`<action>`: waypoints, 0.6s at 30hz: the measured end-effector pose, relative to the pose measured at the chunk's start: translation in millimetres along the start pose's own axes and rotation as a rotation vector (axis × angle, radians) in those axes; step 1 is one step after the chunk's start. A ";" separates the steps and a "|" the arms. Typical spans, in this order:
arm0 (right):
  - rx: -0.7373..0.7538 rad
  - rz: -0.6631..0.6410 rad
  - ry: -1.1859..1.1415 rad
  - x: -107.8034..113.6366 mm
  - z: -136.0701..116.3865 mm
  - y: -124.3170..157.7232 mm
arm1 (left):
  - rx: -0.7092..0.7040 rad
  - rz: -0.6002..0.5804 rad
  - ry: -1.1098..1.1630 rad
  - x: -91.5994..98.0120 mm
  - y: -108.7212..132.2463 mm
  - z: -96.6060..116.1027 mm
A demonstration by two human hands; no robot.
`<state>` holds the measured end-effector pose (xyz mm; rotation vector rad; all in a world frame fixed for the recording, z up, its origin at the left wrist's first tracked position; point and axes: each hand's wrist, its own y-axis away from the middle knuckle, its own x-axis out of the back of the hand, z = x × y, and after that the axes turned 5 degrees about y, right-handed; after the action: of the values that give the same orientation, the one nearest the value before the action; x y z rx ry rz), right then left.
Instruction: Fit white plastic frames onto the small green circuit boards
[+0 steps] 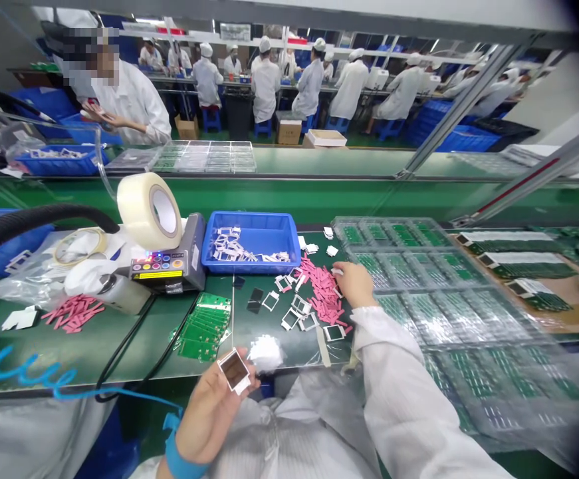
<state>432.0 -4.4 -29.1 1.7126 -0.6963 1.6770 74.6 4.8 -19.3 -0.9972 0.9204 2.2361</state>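
Note:
In front of my body, my left hand (214, 399) grips a small display screen (234, 370), a dark square panel in a white frame. A blue band and coiled cord are at that wrist. Further out to the right, my right hand (355, 285) reaches over the edge of a pile of pink strips (320, 293). Its fingers are drawn together at a small white piece, and what they hold is unclear. Loose white-framed screens (292, 317) lie left of the pile. Several green circuit boards (205, 327) are fanned out farther left.
A blue bin (250, 267) contains white frames. Beside it, a tape roll (150, 210) rests on a control box (169, 269). Clear trays (431, 309) with green boards spread across the right side. A black hose (44, 216) arches at left. A co-worker (129, 100) stands across the bench.

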 end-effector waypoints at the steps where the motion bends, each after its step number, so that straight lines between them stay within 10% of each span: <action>1: 0.031 0.009 -0.010 0.8 2.0 0.7 | -0.003 0.002 0.003 0.1 0.1 0.2; 11: -0.003 0.027 -0.077 0.7 6.3 1.2 | -0.002 -0.010 0.042 -1.0 1.5 0.3; 18: 0.198 0.155 -0.348 53.9 -13.8 50.6 | 0.046 -0.078 -0.020 -15.3 4.0 8.7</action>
<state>387.6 -24.2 28.3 2.1716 -0.8633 1.6097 77.1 6.0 -1.5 -0.9725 0.9045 2.1473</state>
